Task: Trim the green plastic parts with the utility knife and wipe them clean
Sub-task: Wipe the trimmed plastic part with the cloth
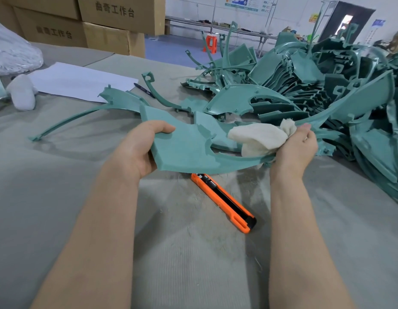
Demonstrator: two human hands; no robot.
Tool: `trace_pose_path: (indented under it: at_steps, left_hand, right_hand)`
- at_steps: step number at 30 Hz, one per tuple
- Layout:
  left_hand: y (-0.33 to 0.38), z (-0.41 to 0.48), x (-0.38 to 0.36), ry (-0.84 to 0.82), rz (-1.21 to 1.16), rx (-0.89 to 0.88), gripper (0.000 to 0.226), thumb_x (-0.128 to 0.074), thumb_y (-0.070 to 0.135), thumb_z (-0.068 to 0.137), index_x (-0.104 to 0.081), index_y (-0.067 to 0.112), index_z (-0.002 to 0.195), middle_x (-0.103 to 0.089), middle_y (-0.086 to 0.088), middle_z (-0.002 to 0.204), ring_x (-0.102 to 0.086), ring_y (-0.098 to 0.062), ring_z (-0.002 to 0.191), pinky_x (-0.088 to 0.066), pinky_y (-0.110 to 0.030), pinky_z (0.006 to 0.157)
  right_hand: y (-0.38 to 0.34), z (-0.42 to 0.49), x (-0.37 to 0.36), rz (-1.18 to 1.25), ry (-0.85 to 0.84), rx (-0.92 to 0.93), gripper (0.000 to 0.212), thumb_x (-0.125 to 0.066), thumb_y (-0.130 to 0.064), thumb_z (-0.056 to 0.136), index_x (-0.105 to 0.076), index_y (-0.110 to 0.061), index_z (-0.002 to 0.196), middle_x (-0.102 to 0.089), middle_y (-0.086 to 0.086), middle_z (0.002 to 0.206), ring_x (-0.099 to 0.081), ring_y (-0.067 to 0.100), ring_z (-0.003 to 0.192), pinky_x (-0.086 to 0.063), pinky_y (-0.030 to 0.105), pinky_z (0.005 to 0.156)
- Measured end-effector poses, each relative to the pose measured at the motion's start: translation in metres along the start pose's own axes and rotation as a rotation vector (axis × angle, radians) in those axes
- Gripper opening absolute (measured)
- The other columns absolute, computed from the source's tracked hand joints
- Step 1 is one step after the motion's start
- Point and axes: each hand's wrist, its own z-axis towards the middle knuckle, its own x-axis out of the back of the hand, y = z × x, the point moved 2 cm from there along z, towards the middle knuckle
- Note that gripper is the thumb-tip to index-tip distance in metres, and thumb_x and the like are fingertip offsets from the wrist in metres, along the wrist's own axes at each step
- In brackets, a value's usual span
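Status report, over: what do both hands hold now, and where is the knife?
Left hand grips green part at its wide end. Right hand holds cloth on the part's thin arm. Utility knife lies on table, untouched. Nothing blocks.

The left forearm (100,230) and right forearm (300,230) are bare along their whole visible length, up to the wrists. The left hand (137,150) and right hand (296,150) are bare too. One short nail (306,125) shows on a right-hand finger.
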Motion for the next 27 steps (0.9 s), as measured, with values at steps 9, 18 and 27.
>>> trace_pose_path:
  at_steps: [9,18,27]
  left_hand:
    - [-0.001,0.001,-0.001,0.036,-0.061,-0.029,0.016,-0.057,0.01,0.088,-0.063,0.01,0.103,-0.074,-0.003,0.078,-0.071,-0.017,0.063,-0.057,-0.029,0.05]
    - [-0.001,-0.003,-0.004,-0.015,-0.05,-0.014,0.008,-0.056,0.01,0.088,-0.063,0.009,0.093,-0.074,-0.002,0.068,-0.071,-0.017,0.057,-0.053,-0.027,0.044]
    - [-0.001,0.0,-0.003,-0.007,-0.095,-0.029,0.011,-0.055,0.009,0.089,-0.063,0.01,0.096,-0.074,-0.003,0.073,-0.072,-0.018,0.062,-0.055,-0.029,0.047]
  right_hand:
    - [0.0,-0.006,-0.004,0.154,-0.243,-0.265,0.026,-0.052,-0.038,0.099,-0.055,-0.022,0.119,-0.063,-0.004,0.099,-0.064,0.016,0.088,-0.052,0.032,0.07]
    - [-0.001,-0.008,-0.003,0.104,-0.093,-0.048,0.033,-0.038,-0.032,0.105,-0.055,-0.02,0.079,-0.062,-0.005,0.073,-0.058,0.012,0.062,-0.046,0.027,0.053]
    - [-0.012,-0.014,-0.006,0.373,-0.246,-0.253,0.017,-0.045,-0.015,0.103,-0.056,-0.023,0.113,-0.066,-0.001,0.104,-0.065,0.014,0.089,-0.054,0.035,0.084]
